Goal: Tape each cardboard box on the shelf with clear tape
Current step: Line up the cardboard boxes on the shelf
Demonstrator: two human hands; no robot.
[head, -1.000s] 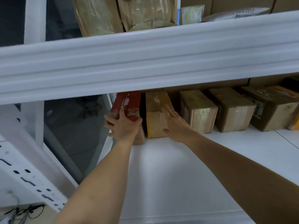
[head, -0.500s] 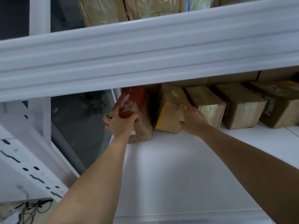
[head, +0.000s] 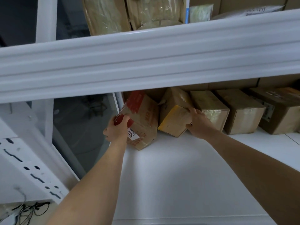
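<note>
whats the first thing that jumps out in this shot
Two bare arms reach into the lower shelf: the left hand grips the red-taped box, tilted at the shelf's left end, while the right hand holds the yellow-edged box beside it, also tipped. A thick white shelf beam cuts across the view above them.

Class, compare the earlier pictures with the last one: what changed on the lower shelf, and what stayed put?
The left hand now grips the red-taped box, and the right hand grips the yellow-edged box. Both boxes have tilted and slid forward. The other boxes to the right stayed in line.
</note>
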